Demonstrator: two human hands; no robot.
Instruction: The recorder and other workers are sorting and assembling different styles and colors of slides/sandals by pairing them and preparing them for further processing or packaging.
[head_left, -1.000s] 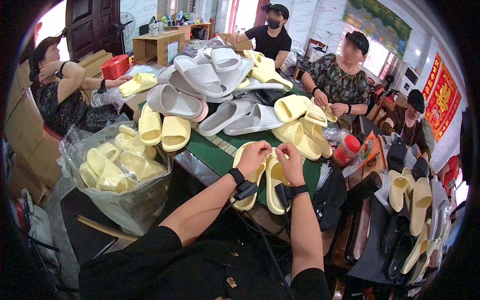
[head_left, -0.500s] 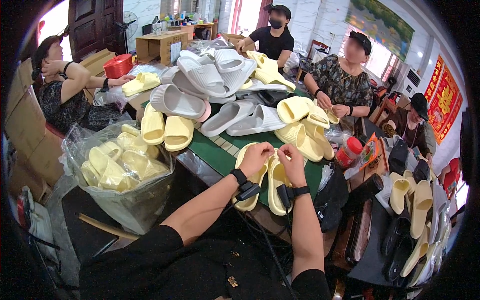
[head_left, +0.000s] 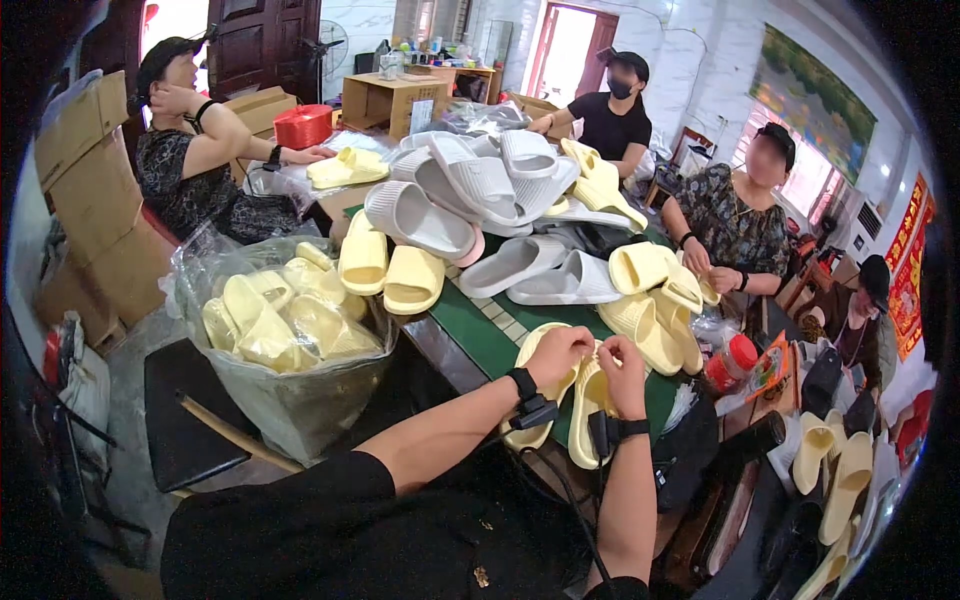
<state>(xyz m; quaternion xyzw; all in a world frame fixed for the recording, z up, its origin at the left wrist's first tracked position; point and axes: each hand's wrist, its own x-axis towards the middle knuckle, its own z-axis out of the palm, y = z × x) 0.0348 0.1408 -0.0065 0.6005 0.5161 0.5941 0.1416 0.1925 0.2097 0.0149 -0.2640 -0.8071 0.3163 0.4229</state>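
Two pale yellow slides lie on the green table; left hand and right hand both pinch them, fingers closed.

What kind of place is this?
Probably a small slipper workshop or packing room: piles of grey slippers on the green table, a clear bag of yellow slippers, and cardboard boxes.

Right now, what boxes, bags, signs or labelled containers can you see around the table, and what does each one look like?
Clear plastic bag: left of the table, bulging with pale yellow slippers.
Cardboard boxes: stacked far left, brown, rectangular.
Red box: far left end of the table, small, shiny.
Red banner: right wall, tall, with gold marks.
Red-lidded jar: right of the hands, round.
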